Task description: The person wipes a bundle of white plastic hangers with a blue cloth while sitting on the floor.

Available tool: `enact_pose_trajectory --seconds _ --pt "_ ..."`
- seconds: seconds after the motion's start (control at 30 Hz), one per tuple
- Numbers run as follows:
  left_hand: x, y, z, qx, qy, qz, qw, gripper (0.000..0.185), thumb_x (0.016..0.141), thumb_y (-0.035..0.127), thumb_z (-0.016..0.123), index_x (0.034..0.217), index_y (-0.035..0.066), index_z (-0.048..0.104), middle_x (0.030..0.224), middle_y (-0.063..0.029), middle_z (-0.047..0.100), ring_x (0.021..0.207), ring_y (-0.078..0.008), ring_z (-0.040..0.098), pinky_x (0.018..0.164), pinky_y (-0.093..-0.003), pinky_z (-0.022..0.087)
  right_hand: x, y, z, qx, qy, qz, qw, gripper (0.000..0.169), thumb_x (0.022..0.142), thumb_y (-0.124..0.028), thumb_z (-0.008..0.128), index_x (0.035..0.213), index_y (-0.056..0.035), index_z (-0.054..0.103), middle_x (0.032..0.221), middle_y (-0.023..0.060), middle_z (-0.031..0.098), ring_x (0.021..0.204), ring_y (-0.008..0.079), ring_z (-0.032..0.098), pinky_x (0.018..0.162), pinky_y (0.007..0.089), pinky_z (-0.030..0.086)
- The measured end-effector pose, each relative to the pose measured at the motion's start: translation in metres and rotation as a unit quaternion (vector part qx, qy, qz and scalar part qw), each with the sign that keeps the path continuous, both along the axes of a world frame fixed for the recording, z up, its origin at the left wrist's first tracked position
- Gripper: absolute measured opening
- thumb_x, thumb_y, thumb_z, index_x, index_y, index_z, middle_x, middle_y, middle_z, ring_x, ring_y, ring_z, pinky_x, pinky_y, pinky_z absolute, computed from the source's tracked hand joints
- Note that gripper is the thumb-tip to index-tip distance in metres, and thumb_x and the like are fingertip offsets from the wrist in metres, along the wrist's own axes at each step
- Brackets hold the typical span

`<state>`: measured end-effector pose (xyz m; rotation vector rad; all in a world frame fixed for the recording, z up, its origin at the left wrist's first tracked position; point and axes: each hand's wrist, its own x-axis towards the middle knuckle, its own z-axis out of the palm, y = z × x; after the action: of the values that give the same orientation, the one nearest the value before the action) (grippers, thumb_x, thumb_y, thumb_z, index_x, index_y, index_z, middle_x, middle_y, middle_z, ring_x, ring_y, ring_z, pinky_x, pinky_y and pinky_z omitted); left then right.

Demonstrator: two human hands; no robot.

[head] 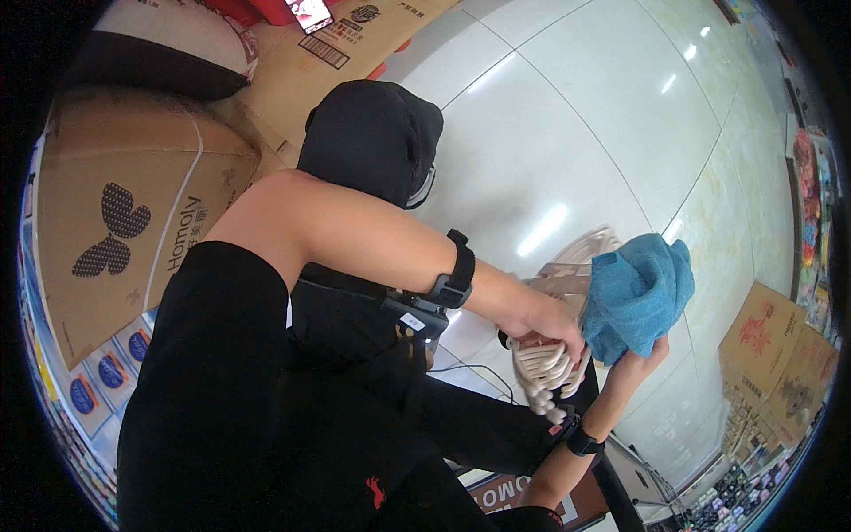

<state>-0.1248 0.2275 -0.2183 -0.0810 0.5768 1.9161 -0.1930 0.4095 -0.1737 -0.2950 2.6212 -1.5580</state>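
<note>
My left hand (548, 326) grips a bundle of beige plastic clothes hangers (545, 366), its fingers curled round their curved hook ends. The far part of the bundle looks glossy, perhaps wrapped in clear film. Beside it, my right hand (645, 359) holds a crumpled blue cloth (638, 292) from below; the cloth hides most of its fingers. Cloth and hangers meet or overlap in view, and I cannot tell whether they touch. Both wrists wear black straps.
A large cardboard box (126, 246) stands at left, near packs (110, 372) with blue labels. Flattened cardboard (372, 33) bears a lit phone (309, 13). Glossy floor tiles (598, 100) spread ahead. More cardboard boxes (764, 339) sit at right. A thin black cable (485, 371) runs below my left forearm.
</note>
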Motion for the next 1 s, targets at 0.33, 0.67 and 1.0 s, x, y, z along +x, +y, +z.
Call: enact_pose_trajectory --seconds 0.33,0.67,1.0 --pt "0.0 -0.015 -0.003 0.025 0.077 0.111 0.991 0.035 0.086 0.029 0.068 0.112 0.01 0.056 0.105 -0.0009 0.061 0.092 -0.0082 0.059 0.079 -0.0257 0.05 -0.002 -0.014 0.004 0.125 0.001 0.135 0.983 0.025 0.08 -0.012 0.059 0.094 0.008 0.061 0.086 0.0092 0.065 0.082 0.0136 0.056 0.074 0.0294 0.045" --pt "-0.015 -0.022 0.002 0.073 0.114 0.195 0.972 0.077 0.082 0.067 0.052 0.134 0.012 0.038 0.128 -0.0085 0.048 0.123 -0.0205 0.043 0.104 -0.0386 0.036 0.003 0.008 0.009 0.153 0.009 0.134 0.979 0.023 0.069 -0.015 0.065 0.08 0.004 0.058 0.071 0.0109 0.059 0.072 0.0219 0.053 0.069 0.0356 0.041" --pt "-0.012 -0.032 0.0 -0.025 0.076 0.147 0.986 0.089 0.068 0.093 0.022 0.066 0.012 0.06 0.091 -0.0108 0.061 0.092 -0.0228 0.055 0.085 -0.0386 0.042 0.049 0.007 0.022 0.059 -0.036 0.295 0.953 0.026 0.063 -0.016 0.074 0.076 -0.0009 0.057 0.068 0.0103 0.052 0.072 0.027 0.049 0.07 0.0344 0.037"
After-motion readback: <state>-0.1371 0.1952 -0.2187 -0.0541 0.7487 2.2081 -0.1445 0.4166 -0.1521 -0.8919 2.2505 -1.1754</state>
